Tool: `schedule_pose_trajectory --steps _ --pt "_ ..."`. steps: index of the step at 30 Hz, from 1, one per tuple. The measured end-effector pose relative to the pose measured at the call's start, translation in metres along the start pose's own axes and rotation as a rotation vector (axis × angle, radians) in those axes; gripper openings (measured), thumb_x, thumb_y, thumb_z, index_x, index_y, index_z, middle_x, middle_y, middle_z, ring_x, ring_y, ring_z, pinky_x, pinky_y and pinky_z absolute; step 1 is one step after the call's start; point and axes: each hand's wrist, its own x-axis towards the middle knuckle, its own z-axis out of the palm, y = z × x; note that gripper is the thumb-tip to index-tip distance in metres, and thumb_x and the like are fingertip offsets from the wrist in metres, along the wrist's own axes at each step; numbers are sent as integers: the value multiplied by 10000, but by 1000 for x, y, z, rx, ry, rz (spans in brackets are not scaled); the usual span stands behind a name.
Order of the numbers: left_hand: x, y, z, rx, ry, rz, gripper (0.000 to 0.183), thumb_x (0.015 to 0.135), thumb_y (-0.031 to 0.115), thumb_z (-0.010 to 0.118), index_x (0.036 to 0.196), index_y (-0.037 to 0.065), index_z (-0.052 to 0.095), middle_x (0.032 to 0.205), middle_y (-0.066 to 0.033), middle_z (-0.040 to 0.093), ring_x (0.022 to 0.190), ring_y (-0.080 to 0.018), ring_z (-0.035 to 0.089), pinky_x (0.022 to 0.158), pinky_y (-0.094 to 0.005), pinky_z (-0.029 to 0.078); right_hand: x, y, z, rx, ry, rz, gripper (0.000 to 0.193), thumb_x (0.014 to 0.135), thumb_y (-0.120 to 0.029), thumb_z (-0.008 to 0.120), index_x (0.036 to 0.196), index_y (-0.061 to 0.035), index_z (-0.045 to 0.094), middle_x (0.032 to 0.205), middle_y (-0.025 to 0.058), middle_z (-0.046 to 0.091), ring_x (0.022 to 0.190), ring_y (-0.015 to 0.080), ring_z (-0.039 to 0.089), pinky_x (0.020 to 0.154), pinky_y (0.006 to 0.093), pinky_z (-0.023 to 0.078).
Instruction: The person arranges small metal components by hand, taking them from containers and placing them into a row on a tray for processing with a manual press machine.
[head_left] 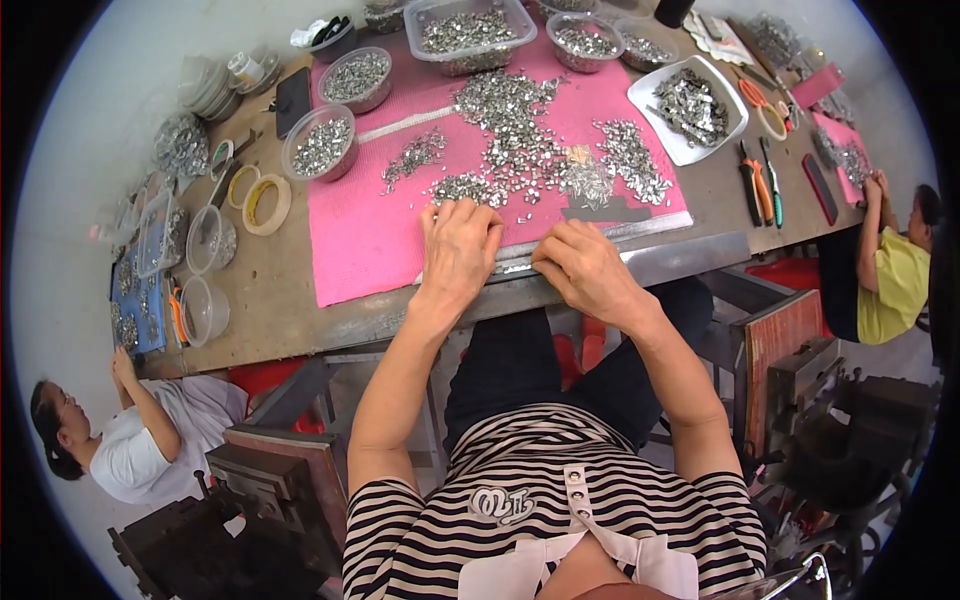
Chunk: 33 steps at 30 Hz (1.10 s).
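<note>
At the front edge of the table, my left hand [460,248] is closed, fingers curled down by the near end of a pile of small silver metal pieces [520,130]. My right hand [588,265] is also closed, with thumb and fingers pinched together just right of it. Between the two hands runs a narrow metal strip [516,266] with shiny bits along it. Whatever the fingertips hold is too small or hidden to make out. Beneath the pieces lies a pink mat [360,235]. A dark grey flat strip [606,213] rests beyond my right hand.
Clear tubs [321,146] and a large clear container [470,40] of metal pieces stand behind. At right are a white dish [645,95], orange-handled pliers [760,190] and a red case [820,188]; at left, tape rolls [268,205]. A person [150,435] sits on either side.
</note>
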Motion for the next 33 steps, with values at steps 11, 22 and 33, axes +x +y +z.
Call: schedule_pose_trajectory --steps 11,22,33 --pt "0 -2 3 -32 7 16 71 868 117 751 920 94 709 865 -61 609 917 -265 585 932 -442 376 -4 0 8 -116 72 -95 91 838 -42 731 907 -21 676 879 93 614 866 287 602 779 411 464" --pt "-17 38 -5 -422 9 -66 69 924 12 651 992 2 641 860 -122 632 787 -307 591 756 -410 464 39 39 32 -154 59 -71 50 863 -86 687 873 -37 679 883 120 599 873 315 567 824 429 431" --pt "-25 44 10 -414 38 38 108 884 -8 665 971 12 604 931 -138 597 865 -342 572 785 -444 443 -9 16 -4 288 74 244 97 890 -52 719 946 2 662 917 120 683 908 290 651 781 401 497"
